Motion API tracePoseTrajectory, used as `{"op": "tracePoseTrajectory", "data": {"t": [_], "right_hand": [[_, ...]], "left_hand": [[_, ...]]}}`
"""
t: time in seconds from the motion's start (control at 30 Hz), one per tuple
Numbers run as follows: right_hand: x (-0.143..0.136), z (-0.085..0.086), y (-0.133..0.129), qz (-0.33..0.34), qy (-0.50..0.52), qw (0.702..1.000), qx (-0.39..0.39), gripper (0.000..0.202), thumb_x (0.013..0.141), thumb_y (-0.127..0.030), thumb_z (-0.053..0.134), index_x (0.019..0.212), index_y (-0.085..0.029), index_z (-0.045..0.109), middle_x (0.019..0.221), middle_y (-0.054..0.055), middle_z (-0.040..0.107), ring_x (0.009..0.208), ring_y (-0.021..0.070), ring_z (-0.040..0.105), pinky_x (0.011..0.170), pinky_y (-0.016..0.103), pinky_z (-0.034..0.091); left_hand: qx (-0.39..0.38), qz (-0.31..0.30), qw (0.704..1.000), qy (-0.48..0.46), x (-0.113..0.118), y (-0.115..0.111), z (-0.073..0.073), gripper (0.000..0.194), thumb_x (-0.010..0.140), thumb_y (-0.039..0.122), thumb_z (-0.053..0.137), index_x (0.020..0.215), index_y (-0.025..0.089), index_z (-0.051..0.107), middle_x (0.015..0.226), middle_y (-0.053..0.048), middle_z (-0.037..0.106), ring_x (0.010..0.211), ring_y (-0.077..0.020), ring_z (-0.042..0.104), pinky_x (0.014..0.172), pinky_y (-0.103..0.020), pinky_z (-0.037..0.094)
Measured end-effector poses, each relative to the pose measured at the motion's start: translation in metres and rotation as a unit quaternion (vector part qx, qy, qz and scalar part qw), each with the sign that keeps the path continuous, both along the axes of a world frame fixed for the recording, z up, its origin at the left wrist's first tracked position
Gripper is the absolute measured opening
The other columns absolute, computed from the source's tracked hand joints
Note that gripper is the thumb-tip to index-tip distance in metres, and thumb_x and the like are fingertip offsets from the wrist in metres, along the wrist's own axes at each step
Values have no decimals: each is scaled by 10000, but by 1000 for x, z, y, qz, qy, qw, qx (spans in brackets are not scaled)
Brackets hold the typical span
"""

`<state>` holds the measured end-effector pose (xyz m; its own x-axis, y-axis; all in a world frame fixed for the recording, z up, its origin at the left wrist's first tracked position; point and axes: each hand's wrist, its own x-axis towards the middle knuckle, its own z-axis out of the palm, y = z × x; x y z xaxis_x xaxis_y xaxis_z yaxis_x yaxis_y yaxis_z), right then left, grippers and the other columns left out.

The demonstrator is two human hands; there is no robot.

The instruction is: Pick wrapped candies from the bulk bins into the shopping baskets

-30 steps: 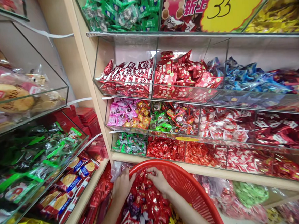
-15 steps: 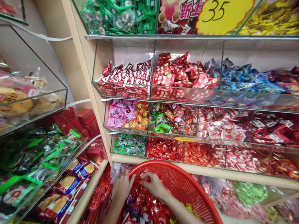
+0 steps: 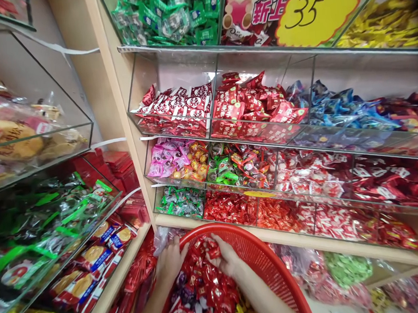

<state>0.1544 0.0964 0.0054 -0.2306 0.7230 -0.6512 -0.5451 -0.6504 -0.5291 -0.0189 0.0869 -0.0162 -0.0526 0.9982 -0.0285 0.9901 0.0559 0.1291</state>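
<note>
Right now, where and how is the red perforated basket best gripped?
I'd grip the red perforated basket by its right rim, coming from outside on the right, thumb over the lip and fingers beneath. The rim is a raised, solid band, exposed there; the left hand is at the left edge, and wrapped candies heap the inside.

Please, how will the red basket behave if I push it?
The red basket looks like thin, perforated plastic, so it would probably flex slightly. The heaped wrapped sweets inside likely add weight, and their shiny wrappers may slip over one another.
</note>
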Motion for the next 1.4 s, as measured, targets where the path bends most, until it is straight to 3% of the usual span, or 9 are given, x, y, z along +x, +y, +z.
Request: {"op": "tracePoseTrajectory", "data": {"t": [0.1, 0.23, 0.37, 0.53, 0.7, 0.87, 1.13, 1.4], "right_hand": [[7, 1, -1, -8, 61, 997, -35, 231, 822, -347, 481, 768, -133, 545, 608, 20, 604, 518, 71, 563, 541, 198, 496], [8, 3, -5, 16, 60, 997, -38, 231, 816, -365, 485, 805, -142, 544, 603, 15, 615, 508, 81, 567, 531, 219, 513], [11, 5, -8, 45, 39, 998, -33, 266, 778, -403, 495, 840, -150, 550, 614, 5, 616, 510, 98, 577, 499, 232, 509], [18, 2, -7, 80, 8, 996, -35, 252, 718, -350, 491, 859, -157, 570, 636, -7, 601, 459, 82, 552, 352, 141, 383], [19, -1, -11, 91, -87, 992, 29, 214, 694, -279, 524, 868, -173, 588, 666, -26, 561, 419, 50, 498, 360, 153, 397], [16, 4, -15, 118, -172, 976, 71, 192, 696, -318, 562, 839, -191, 559, 680, -28, 567, 374, 44, 448, 329, 173, 389], [14, 2, -13, 147, -141, 978, 31, 217, 727, -380, 508, 828, -191, 469, 604, 8, 608, 361, 71, 483, 321, 151, 342], [15, -6, -11, 167, -194, 964, 67, 113, 653, -241, 526, 738, -197, 467, 560, -12, 593, 367, 76, 467, 327, 164, 349]], "left_hand": [[-1, 1, 1000, -1, 0, 0, 0, 549, 862, 488, 137, 1145, 132, 444, 846, -120, 657, 753, -209, 631, 613, -285, 437], [-4, 2, 1000, 1, 1, -1, 2, 543, 864, 482, 136, 1144, 136, 447, 881, -122, 651, 770, -196, 627, 632, -279, 439], [-8, 2, 1000, -3, 1, -1, 4, 552, 863, 484, 128, 1142, 131, 449, 859, -121, 655, 763, -198, 627, 636, -283, 439], [-9, 7, 1000, 0, 1, -2, 4, 564, 862, 486, 138, 1182, 119, 423, 852, -128, 657, 760, -206, 628, 639, -290, 441], [5, -5, 1000, 1, -1, 0, 0, 580, 858, 497, 136, 1178, 113, 430, 833, -127, 659, 741, -224, 632, 614, -301, 447], [12, -2, 1000, 3, -1, 0, -2, 573, 858, 501, 141, 1167, 122, 439, 818, -118, 663, 726, -218, 635, 605, -292, 446], [-5, 4, 1000, 6, -1, 0, -1, 564, 858, 496, 157, 1176, 120, 433, 839, -125, 661, 749, -210, 635, 617, -281, 443], [1, 0, 1000, 2, -1, 0, -2, 547, 859, 497, 160, 1137, 130, 455, 834, -121, 660, 751, -203, 632, 619, -274, 437]]}}
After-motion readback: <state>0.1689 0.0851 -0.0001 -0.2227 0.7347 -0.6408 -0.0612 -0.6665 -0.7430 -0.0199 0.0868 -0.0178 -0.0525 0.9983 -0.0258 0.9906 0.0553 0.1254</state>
